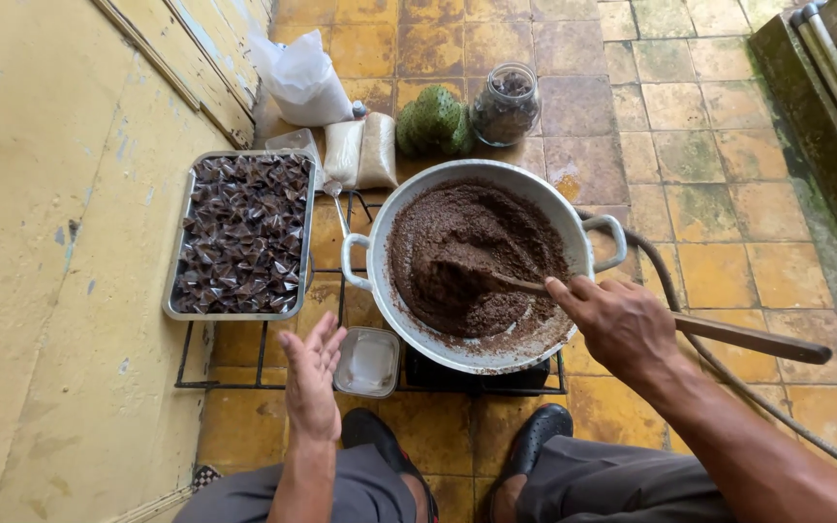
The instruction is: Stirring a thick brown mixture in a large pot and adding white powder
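While the person sits low with knees apart and black shoes [535, 431] planted on the tiled floor [728, 194], both arms reach forward over a dark metal rack [244, 373]. Nearest the body, the left hand [312, 378] hovers in the air with its fingers [326, 334] spread and empty, palm turned inward, touching nothing; a small clear plastic tub [368, 361] sits just beside it to the right. The right hand [617, 324] is closed around a long wooden paddle [728, 334], gripping it partway along the handle. The paddle's long axis runs from lower right, where the free end sticks out past the wrist, up and to the left, where the blade is sunk in a thick brown paste [467, 257]. That paste fills a wide metal pan [554, 208] with two loop handles, lying forward and left of the gripping fingers, so the right hand is plainly the nearer one to it. A hose [675, 300] curves under the pan's right side. Left of the pan, a rectangular metal tray [174, 247] holds many small dark folded packets [244, 232], set against a yellow wall [41, 242]. Farther off stand two pale filled bags [360, 150], a green knobbly fruit [433, 121], a glass jar [506, 105] of dark bits and a white plastic bag [302, 82].
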